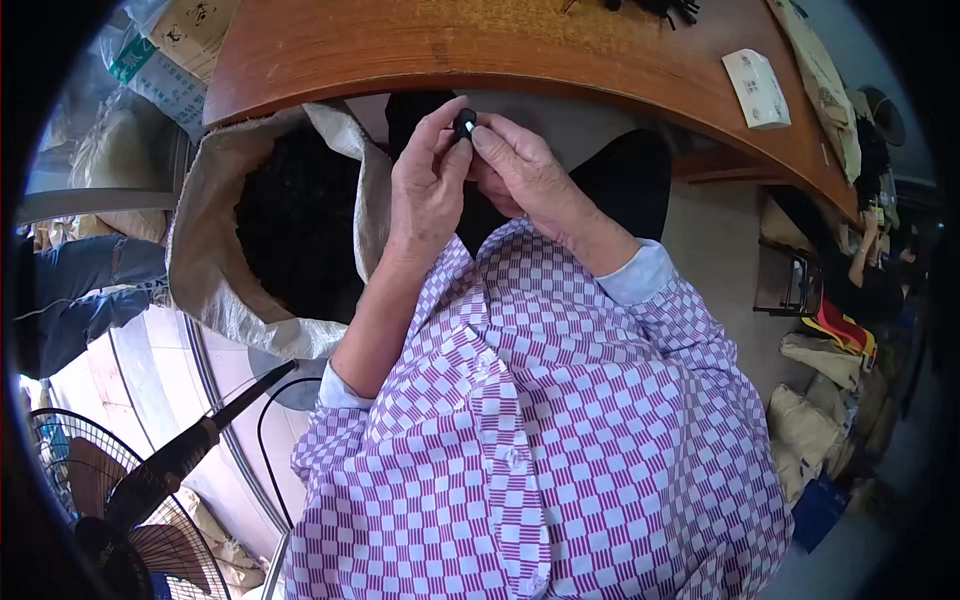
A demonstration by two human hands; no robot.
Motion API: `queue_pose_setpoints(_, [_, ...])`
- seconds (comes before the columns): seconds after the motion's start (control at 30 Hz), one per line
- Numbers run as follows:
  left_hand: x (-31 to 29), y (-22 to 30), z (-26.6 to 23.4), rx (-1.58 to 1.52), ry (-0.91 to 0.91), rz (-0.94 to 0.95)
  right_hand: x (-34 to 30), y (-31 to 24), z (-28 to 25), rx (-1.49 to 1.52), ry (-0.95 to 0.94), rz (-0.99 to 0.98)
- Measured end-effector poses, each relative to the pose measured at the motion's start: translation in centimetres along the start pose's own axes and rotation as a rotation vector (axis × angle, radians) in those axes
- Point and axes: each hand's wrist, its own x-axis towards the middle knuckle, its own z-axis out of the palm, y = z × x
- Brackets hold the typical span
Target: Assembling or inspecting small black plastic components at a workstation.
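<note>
Both my hands meet in front of me, just short of the wooden table's near edge. Between the fingertips is a small black piece (464, 122) with a white spot at its right side; its exact kind is too small to make out. My left hand (432, 185) pinches it between thumb and fingers. From the other side, my right hand (520, 170) presses its thumb close to the white spot, its fingers curled underneath and partly hidden. Left of my left forearm stands a pale woven sack (205, 255), its mouth wide, filled with a dark mass of black pieces (295, 220).
The wooden table (400, 50) curves across the front, bearing a white box (756, 90) at right and black items (660, 8) at the far edge. A black fan (130, 500) stands lower left. Cartons (195, 35) sit upper left. Another person (880, 260) is at far right.
</note>
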Motion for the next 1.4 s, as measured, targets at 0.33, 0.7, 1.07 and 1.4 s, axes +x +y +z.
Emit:
queue_pose_setpoints(0.33, [-0.1,-0.1,0.4,0.234,0.104,0.200,0.1,-0.4,0.6,-0.087,0.055,-0.026])
queue_pose_setpoints(0.7, [1.0,1.3,-7.5,0.285,0.320,0.028,5.3,-5.0,-6.0,-1.048,0.238,-0.523])
queue_pose_setpoints(1.07, [0.4,0.6,-11.3,0.942,0.406,0.102,12.3,-7.9,-17.7,-1.787,0.414,-0.548])
queue_pose_setpoints(1.4, [4.0,2.7,-0.2,0.252,-0.107,0.003,5.5,-6.2,-11.0,-0.940,0.239,-0.838])
